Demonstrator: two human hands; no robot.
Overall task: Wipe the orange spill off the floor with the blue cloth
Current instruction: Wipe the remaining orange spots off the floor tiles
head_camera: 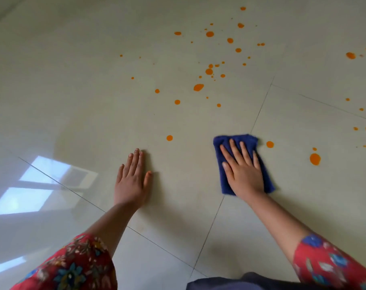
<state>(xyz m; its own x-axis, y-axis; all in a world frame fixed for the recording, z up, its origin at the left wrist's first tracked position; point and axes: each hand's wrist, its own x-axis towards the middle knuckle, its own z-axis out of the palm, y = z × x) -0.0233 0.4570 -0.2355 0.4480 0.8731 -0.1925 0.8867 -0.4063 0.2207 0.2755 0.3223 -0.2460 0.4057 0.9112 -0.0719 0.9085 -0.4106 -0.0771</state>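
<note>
Droplets of an orange spill [198, 87] fleck a pale tiled floor [73, 91] as a person leans over it on both hands. The right hand [243, 170] lies palm-down on a folded blue cloth [252, 141], at about 4 o'clock from the frame's centre. Its fingers [237, 151] are straight and slightly spread, with the thumb out toward the cloth's 9 o'clock edge. The cloth lies flat on the floor, across a tile joint [260, 109].

The left hand [131, 181] rests on bare tile at the cloth's 9 o'clock, apart from it, with the four fingers pressed together and the thumb held away.

One round drop [270, 144] sits just beside the cloth at its 3 o'clock, not touching it. A larger drop [315, 159] lies farther out the same way. A third drop [169, 138] lies at 1 o'clock from the left hand. The bulk of the spill lies well apart at the cloth's 12 o'clock, with more specks along the frame's 2 to 3 o'clock edge.

Red floral sleeves [73, 266] cover the arms at 7 and 5 o'clock, and a window reflection [31, 185] gleams on the tile at 8 o'clock.
</note>
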